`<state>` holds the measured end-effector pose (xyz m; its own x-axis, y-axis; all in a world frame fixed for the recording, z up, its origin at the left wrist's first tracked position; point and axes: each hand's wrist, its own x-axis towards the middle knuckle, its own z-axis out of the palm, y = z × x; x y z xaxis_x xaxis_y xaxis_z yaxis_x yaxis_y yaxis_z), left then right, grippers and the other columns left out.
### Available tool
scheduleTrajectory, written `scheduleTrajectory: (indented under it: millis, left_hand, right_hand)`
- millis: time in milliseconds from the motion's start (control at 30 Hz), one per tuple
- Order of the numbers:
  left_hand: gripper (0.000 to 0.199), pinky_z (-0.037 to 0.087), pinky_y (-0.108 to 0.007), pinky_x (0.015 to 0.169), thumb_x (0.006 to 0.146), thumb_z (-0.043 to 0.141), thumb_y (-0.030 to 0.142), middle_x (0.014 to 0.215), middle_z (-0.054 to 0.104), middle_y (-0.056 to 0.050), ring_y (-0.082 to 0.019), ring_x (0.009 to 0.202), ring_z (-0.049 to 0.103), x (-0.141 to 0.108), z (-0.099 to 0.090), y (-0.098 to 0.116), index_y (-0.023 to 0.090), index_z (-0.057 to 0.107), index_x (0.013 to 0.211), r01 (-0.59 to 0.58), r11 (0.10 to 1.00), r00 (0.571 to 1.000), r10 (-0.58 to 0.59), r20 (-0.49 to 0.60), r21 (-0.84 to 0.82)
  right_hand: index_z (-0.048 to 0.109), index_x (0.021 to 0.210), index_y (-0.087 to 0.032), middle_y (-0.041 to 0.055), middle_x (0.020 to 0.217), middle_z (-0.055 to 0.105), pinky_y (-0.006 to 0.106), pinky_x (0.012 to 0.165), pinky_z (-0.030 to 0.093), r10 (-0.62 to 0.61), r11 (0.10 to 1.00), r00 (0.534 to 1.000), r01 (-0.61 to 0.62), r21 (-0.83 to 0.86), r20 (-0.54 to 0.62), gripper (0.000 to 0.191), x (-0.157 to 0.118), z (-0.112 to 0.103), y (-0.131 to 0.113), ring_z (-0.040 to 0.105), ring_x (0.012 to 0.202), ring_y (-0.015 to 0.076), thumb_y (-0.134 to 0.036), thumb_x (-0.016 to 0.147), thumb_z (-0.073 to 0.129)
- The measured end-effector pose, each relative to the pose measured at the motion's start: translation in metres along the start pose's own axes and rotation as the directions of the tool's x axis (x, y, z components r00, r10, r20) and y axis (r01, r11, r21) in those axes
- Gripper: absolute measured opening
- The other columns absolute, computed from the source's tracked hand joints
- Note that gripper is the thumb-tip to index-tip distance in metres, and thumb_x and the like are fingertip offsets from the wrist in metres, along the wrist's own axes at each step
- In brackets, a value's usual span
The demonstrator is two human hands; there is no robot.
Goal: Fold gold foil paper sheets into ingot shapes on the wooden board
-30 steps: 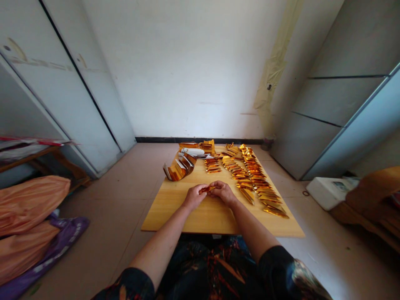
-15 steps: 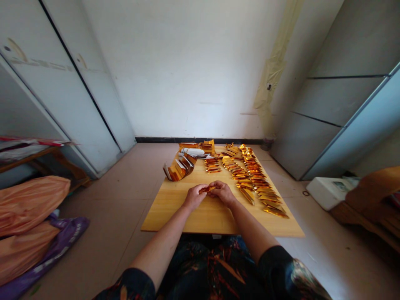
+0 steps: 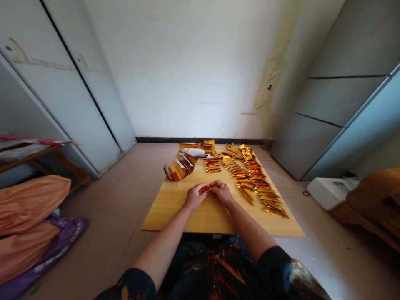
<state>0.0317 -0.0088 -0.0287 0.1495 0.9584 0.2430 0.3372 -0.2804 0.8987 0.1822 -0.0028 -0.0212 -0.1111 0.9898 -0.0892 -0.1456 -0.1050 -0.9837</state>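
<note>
Fingers, left: the fingers of the left hand (image 3: 194,198) are curled, with the thumb closed against them. They grip a small gold foil piece (image 3: 204,190) by its left part.

Fingers, right: the fingers of the right hand (image 3: 221,192) are bent and drawn together, with the tips closed on the right end of the same piece. Pressure and exact thumb placement cannot be told at this scale.

Workpiece location: the foil piece sits between the two sets of fingertips, in front of the person and over the middle of the wooden board (image 3: 175,212). Whether it touches the board is not clear. Its middle shows between the hands; both ends are partly covered.

Step in hand: judged from the two-handed grip, the foil piece is being shaped or opened with the fingertips. The next move appears to call for a steady left pinch and light, even right-hand pressure. Thin foil is likely to crease or tear under a hard pull.

Surrounding layout: beyond the hands stands a short row of folded foil pieces (image 3: 213,165). To its right, a middle row (image 3: 237,173) and a long right-hand row (image 3: 265,187) run along the board, near each other. At the left edge lies a curved stack of foil sheets (image 3: 181,168), with a white packet (image 3: 193,151) just behind it. More foil (image 3: 208,146) lies at the far edge.
</note>
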Motion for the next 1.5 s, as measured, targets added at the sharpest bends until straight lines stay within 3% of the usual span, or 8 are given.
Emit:
scheduleTrajectory:
  millis: [467, 667, 767, 900, 1033, 1133, 1233, 1500]
  left_hand:
    - [0.042, 0.047, -0.035, 0.100, 0.073, 0.049, 0.005, 0.114, 0.067, -0.005, -0.016, 0.107, 0.061, 0.001, 0.000, -0.009, 0.017, 0.062, 0.111, 0.011, 0.999, 1.000, -0.013, -0.028, -0.044]
    - [0.038, 0.047, -0.034, 0.099, 0.078, 0.046, 0.007, 0.113, 0.067, -0.005, -0.016, 0.105, 0.062, 0.002, 0.000, -0.007, 0.018, 0.063, 0.110, -0.057, 0.995, 0.997, 0.061, -0.046, 0.084]
    - [0.040, 0.047, -0.035, 0.099, 0.077, 0.046, 0.006, 0.114, 0.067, -0.004, -0.016, 0.105, 0.062, 0.003, 0.001, -0.010, 0.020, 0.063, 0.111, -0.090, 0.985, 0.994, 0.098, -0.043, 0.149]
    - [0.046, 0.046, -0.035, 0.101, 0.076, 0.045, 0.003, 0.115, 0.066, -0.003, -0.015, 0.107, 0.060, 0.007, 0.003, -0.012, 0.022, 0.060, 0.114, -0.131, 0.964, 0.990, 0.140, -0.022, 0.229]
    - [0.054, 0.044, -0.036, 0.104, 0.069, 0.042, -0.004, 0.115, 0.064, -0.003, -0.016, 0.111, 0.058, 0.011, 0.008, -0.013, 0.022, 0.061, 0.112, -0.233, 0.938, 0.971, 0.240, 0.005, 0.256]
    - [0.058, 0.043, -0.035, 0.104, 0.064, 0.040, -0.008, 0.115, 0.063, -0.004, -0.016, 0.112, 0.056, 0.015, 0.012, -0.015, 0.021, 0.061, 0.110, -0.256, 0.931, 0.964, 0.266, -0.002, 0.262]
    - [0.056, 0.046, -0.034, 0.101, 0.065, 0.040, -0.007, 0.115, 0.061, -0.005, -0.016, 0.112, 0.056, 0.018, 0.015, -0.017, 0.020, 0.061, 0.110, -0.214, 0.936, 0.972, 0.231, -0.031, 0.279]
    - [0.051, 0.046, -0.033, 0.098, 0.067, 0.043, -0.006, 0.106, 0.060, -0.007, -0.018, 0.104, 0.056, 0.017, 0.018, -0.017, 0.019, 0.061, 0.108, -0.176, 0.914, 0.970, 0.225, -0.095, 0.367]
  right_hand:
    - [0.054, 0.075, -0.022, -0.0065, 0.055, 0.059, 0.022, 0.047, 0.041, -0.015, 1.000, 1.000, 0.014, -0.022, -0.023, 0.022, 0.006, 0.003, 0.011, 0.052, 0.047, 0.0103, -0.026, 0.054, 0.057]
    - [0.052, 0.088, -0.023, -0.0069, 0.059, 0.059, 0.023, 0.050, 0.041, -0.082, 0.973, 0.994, 0.065, -0.224, -0.070, 0.029, 0.008, 0.003, 0.017, 0.053, 0.050, 0.0119, -0.023, 0.059, 0.052]
    - [0.055, 0.084, -0.023, -0.0045, 0.067, 0.061, 0.023, 0.059, 0.043, -0.202, 0.867, 0.977, 0.146, -0.477, -0.067, 0.020, 0.006, 0.002, 0.014, 0.055, 0.060, 0.0128, -0.021, 0.064, 0.052]
    - [0.059, 0.077, -0.021, 0.0009, 0.078, 0.063, 0.023, 0.067, 0.041, -0.338, 0.569, 0.941, 0.226, -0.791, 0.025, 0.007, -0.001, -0.001, 0.004, 0.057, 0.072, 0.0139, -0.021, 0.074, 0.052]
    - [0.062, 0.081, -0.020, 0.0051, 0.086, 0.064, 0.022, 0.064, 0.037, -0.337, 0.242, 0.938, 0.170, -0.955, 0.081, 0.015, -0.010, -0.003, -0.002, 0.058, 0.074, 0.0142, -0.019, 0.083, 0.047]
    - [0.062, 0.085, -0.019, 0.0061, 0.086, 0.064, 0.022, 0.061, 0.034, -0.307, 0.091, 0.945, 0.142, -0.986, 0.108, 0.017, -0.012, -0.006, -0.002, 0.058, 0.072, 0.0144, -0.020, 0.087, 0.045]
    - [0.061, 0.087, -0.019, 0.0064, 0.086, 0.065, 0.022, 0.060, 0.033, -0.312, 0.041, 0.943, 0.132, -0.990, 0.113, 0.017, -0.012, -0.009, 0.002, 0.058, 0.071, 0.0142, -0.021, 0.088, 0.044]
    - [0.060, 0.087, -0.019, 0.0062, 0.087, 0.065, 0.023, 0.058, 0.031, -0.330, 0.052, 0.940, 0.106, -0.993, 0.083, 0.016, -0.011, -0.010, 0.004, 0.059, 0.072, 0.0145, -0.022, 0.088, 0.044]
